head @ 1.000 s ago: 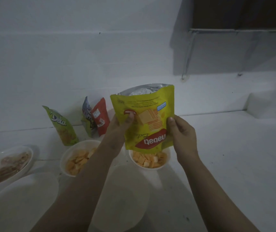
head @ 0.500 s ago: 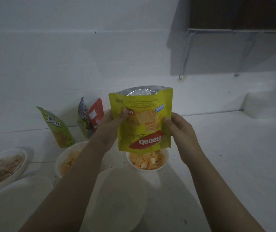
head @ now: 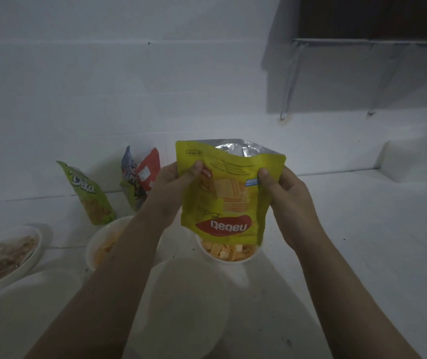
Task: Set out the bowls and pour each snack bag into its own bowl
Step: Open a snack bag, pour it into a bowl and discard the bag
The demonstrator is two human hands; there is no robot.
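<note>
The yellow foil snack bag [head: 226,193] is held upside down above the table [head: 362,242], its red logo inverted and its silver-lined end facing up. The left hand [head: 173,193] pinches the bag's left edge, thumb on the front face and fingers behind. The right hand [head: 285,200] pinches the right edge in the same manner. The lower end of the bag hangs just above the small round white bowl of orange wafer cubes [head: 229,251]; contact between bag and bowl rim cannot be determined.

A white bowl with orange snack pieces [head: 103,242] stands to the left of that bowl, partly hidden by the left forearm. A large empty white bowl [head: 189,301] sits at the near edge, between the two forearms. A second empty white dish [head: 26,307] lies at the near left, and a shallow white bowl of brown snack [head: 5,255] sits at the far left, cut by the frame edge.

At the rear, against the white wall [head: 103,86], a green snack bag marked Deka [head: 90,195] stands tilted, and a red and blue snack bag [head: 140,174] stands just beside it to the right.

The table surface to the right of the right forearm is bare up to a raised white ledge [head: 409,161] at the far right. A metal-legged rack [head: 336,73] is mounted above that side.
</note>
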